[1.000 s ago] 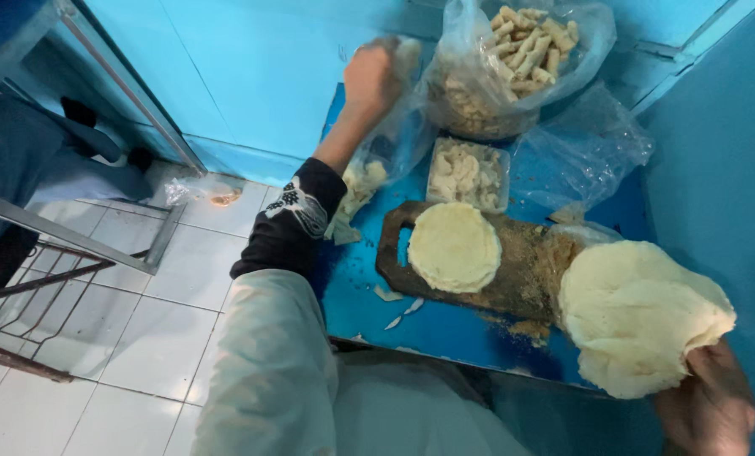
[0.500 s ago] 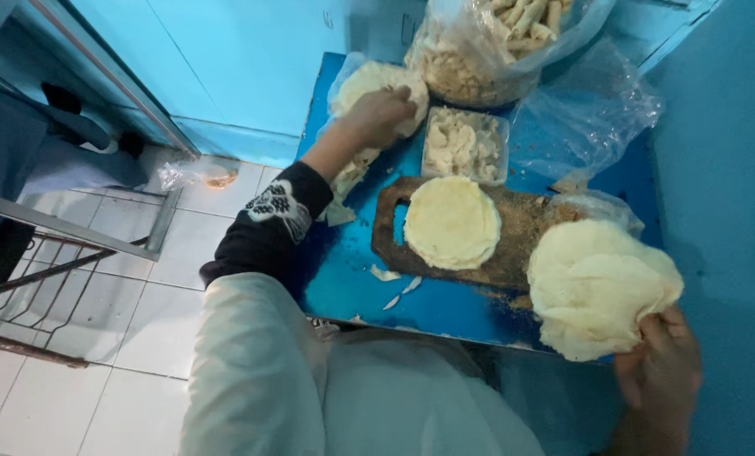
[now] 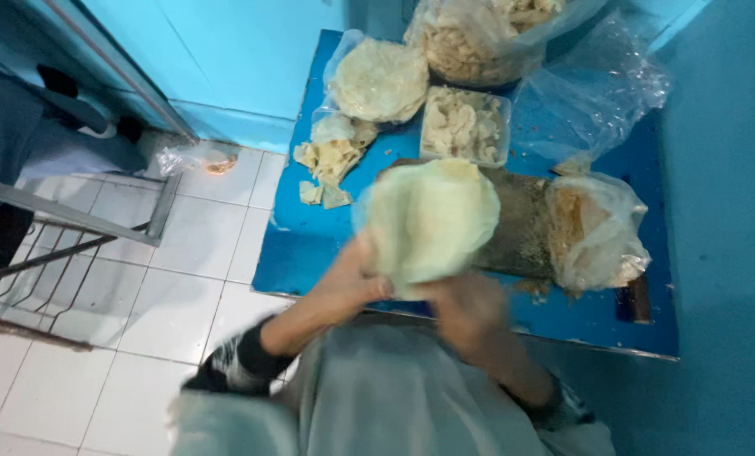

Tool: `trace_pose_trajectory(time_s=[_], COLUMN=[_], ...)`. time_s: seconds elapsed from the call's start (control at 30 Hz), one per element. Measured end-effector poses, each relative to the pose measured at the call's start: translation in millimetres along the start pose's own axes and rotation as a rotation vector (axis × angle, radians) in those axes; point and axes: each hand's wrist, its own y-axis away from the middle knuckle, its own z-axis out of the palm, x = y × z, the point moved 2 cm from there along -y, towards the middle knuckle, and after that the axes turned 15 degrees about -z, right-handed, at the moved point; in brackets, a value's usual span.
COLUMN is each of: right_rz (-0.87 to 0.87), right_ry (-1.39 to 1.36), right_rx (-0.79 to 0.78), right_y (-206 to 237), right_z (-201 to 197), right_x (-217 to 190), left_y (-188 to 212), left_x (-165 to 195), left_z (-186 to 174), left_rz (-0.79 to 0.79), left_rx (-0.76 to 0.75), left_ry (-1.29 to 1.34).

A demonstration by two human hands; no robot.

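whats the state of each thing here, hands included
left hand: gripping the lower edge of the round dough sheet
right hand: blurred, on the same sheet's lower edge
round dough sheet: lifted above the board, limp
wooden board: crumb-covered, partly hidden
stack of sheets: flat in an open bag
plastic tub: uncovered, full of scraps
clear bag: open, partly filled

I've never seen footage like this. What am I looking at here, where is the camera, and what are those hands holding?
No machine here: a person wears the camera on the head, so you look down at their own two hands. The left hand and right hand together hold up a round, pale thin wrapper, blurred by motion. Below it is a blue table with a dark wooden board. Behind lie a stack of similar wrappers in plastic, loose scraps, a clear tub of pieces, a big bag of fried rolls, and another bag on the right.
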Motion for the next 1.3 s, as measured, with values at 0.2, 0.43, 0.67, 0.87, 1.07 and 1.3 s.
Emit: trace_pose_trajectory(time_s=[0.2,0.43,0.67,0.87,1.07,1.3], right_rz=[-0.13,0.651,0.89,0.737,0.886,0.625], right_ry=[-0.273,0.539,0.508,0.577,0.44,0.393], right_rx=[0.036,0.377,-0.002,0.02,0.344,0.533], right_y=[-23,85,152,164,186,153], right_z=[-2,-101,-119,-116,-132,-114], right_x=[-8,48,58,78,60,22], left_y=[65,87,89,88,53,-1], left_x=[-15,-5,16,40,55,6], left_z=[-52,-94,-72,-69,-45,8], left_rz=[-0.189,-0.254,-0.102,-0.307,0.136,0.545], left_rx=[0.675,0.881,1.117,1.06,0.618,0.295], left_ry=[0.329,-0.814,-1.568,-1.684,-1.813,-2.052])
